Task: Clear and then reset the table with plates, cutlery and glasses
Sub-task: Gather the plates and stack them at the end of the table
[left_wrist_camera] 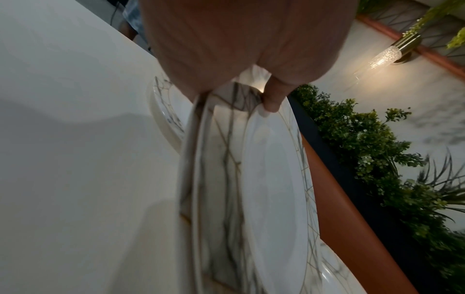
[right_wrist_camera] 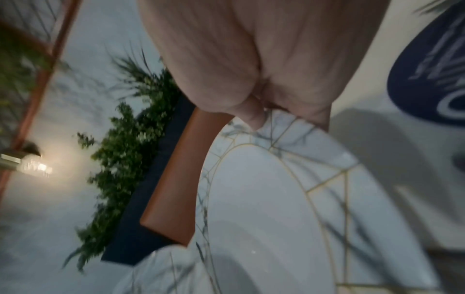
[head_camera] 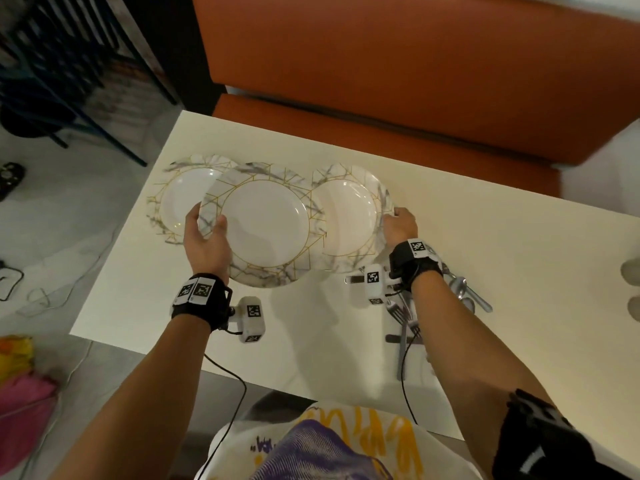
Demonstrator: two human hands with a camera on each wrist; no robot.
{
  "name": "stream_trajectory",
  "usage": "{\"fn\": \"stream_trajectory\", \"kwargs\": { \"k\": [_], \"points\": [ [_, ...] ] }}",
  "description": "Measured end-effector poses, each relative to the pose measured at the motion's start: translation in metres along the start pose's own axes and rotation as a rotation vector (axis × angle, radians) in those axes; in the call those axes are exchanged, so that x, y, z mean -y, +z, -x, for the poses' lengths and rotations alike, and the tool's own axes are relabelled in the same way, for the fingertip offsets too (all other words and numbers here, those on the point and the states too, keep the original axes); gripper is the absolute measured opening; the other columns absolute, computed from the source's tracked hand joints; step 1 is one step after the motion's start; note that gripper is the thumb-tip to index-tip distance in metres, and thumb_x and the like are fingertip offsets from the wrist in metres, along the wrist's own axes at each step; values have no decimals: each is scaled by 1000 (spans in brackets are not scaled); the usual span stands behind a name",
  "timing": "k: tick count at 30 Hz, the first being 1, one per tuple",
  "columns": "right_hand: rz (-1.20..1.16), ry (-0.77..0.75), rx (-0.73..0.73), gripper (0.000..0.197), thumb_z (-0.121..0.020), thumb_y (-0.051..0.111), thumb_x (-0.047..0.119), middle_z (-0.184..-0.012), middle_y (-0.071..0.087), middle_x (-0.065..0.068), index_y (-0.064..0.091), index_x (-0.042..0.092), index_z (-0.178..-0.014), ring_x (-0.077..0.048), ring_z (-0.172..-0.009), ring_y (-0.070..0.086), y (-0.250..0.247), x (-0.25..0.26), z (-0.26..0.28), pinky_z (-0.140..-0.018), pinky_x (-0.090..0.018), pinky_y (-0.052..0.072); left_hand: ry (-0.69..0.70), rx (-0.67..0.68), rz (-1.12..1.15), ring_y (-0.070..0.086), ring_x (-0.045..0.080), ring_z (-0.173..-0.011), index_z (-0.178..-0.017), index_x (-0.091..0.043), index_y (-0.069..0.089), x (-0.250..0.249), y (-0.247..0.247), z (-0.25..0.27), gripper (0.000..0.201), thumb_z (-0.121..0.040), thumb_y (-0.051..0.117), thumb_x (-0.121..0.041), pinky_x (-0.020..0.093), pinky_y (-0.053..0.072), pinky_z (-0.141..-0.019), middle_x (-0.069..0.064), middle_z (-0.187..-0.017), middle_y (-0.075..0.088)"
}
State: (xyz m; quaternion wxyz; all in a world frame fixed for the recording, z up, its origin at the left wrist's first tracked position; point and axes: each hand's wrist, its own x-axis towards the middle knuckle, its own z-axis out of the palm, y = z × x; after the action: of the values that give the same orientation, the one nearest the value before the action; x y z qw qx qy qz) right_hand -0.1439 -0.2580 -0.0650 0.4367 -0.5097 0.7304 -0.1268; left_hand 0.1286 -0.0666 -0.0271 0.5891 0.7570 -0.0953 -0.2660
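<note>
Three white plates with grey marbling and gold lines show in the head view. The left plate [head_camera: 178, 199] lies flat on the cream table [head_camera: 502, 244]. My left hand [head_camera: 211, 232] grips the middle plate [head_camera: 266, 226] by its near-left rim, thumb [left_wrist_camera: 271, 97] on top, and this plate [left_wrist_camera: 271, 189] overlaps the other two. My right hand [head_camera: 398, 220] pinches the right rim of the right plate [head_camera: 348, 216], which is tilted; its thumb [right_wrist_camera: 251, 115] presses the marbled rim of the plate [right_wrist_camera: 264, 208]. Forks [head_camera: 403, 317] and spoons [head_camera: 462, 289] lie on the table under my right forearm.
An orange padded bench [head_camera: 381, 81] runs along the table's far side. A dark metal chair frame [head_camera: 69, 64] stands on the floor at the far left, cables [head_camera: 41, 292] trail beside the table, and a pink and yellow cloth [head_camera: 20, 393] lies at the near left.
</note>
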Motion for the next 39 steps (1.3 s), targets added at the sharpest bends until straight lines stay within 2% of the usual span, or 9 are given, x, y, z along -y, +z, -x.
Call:
{"fn": "stream_trajectory", "kwargs": {
  "k": [4, 9, 13, 17, 20, 24, 27, 30, 39],
  "points": [
    [-57, -42, -236, 35, -105, 43, 17, -138, 57, -14, 53, 11, -138, -33, -124, 55, -55, -10, 8, -89, -27, 40, 33, 52, -14, 65, 14, -122, -135, -38, 59, -6, 12, 3, 44, -92, 65, -30, 42, 54, -106, -7, -132, 68],
    [-202, -63, -404, 33, -103, 42, 19, -128, 63, -13, 61, 12, -128, -32, -118, 57, -112, -38, 9, -92, -30, 43, 21, 116, -41, 55, 18, -136, -136, -44, 58, -3, 30, 14, 48, -89, 64, -41, 45, 46, -115, -6, -145, 60],
    [-264, -110, -324, 29, -98, 45, 17, -119, 65, -8, 66, 14, -117, -27, -110, 59, -115, -53, 19, -91, -29, 45, -67, 194, -6, 53, 36, -139, -131, -52, 60, 6, 43, 29, 44, -89, 68, -40, 53, 46, -114, 13, -148, 57],
    [-267, -149, -248, 28, -96, 45, 16, -113, 67, -6, 68, 17, -112, -28, -106, 61, -87, -55, 41, -92, -34, 50, -141, 233, 110, 63, 15, -124, -137, -33, 59, 6, 52, 48, 41, -100, 60, -13, 35, 52, -106, -11, -128, 64],
    [-235, -158, -206, 29, -93, 44, 22, -111, 69, -6, 67, 20, -112, -29, -103, 63, -62, -62, 51, -95, -46, 54, -196, 249, 114, 68, 15, -118, -144, -28, 57, 9, 50, 52, 49, -99, 56, -8, 40, 55, -105, -3, -132, 67],
    [-147, -197, -127, 34, -105, 36, 21, -109, 62, -4, 56, 17, -132, -24, -97, 58, -30, -55, 76, -86, -34, 48, -254, 257, 137, 53, 22, -136, -132, -32, 61, 6, 43, 54, 38, -97, 56, -16, 49, 41, -116, 0, -152, 53],
    [-159, -208, -72, 38, -108, 33, 20, -115, 60, -5, 50, 18, -142, -19, -98, 53, -6, -45, 91, -84, -29, 41, -270, 230, 124, 50, 24, -137, -126, -26, 53, 9, 37, 54, 22, -104, 53, -23, 42, 39, -113, 6, -147, 54],
    [-91, -226, -55, 38, -108, 34, 19, -122, 65, -11, 53, 18, -141, -24, -101, 58, 17, -37, 97, -84, -28, 40, -223, 258, 59, 58, 23, -128, -122, -29, 51, 14, 26, 50, 37, -91, 70, -39, 45, 46, -110, 3, -137, 60],
    [27, -303, 205, 33, -105, 39, 32, -91, 63, -2, 68, 16, -101, -22, -85, 58, 63, -4, 100, -71, -29, 50, -21, 135, -115, 57, 24, -132, -136, -29, 54, 30, -43, 26, 56, -86, 78, -39, 49, 48, -112, 2, -139, 60]
  ]
}}
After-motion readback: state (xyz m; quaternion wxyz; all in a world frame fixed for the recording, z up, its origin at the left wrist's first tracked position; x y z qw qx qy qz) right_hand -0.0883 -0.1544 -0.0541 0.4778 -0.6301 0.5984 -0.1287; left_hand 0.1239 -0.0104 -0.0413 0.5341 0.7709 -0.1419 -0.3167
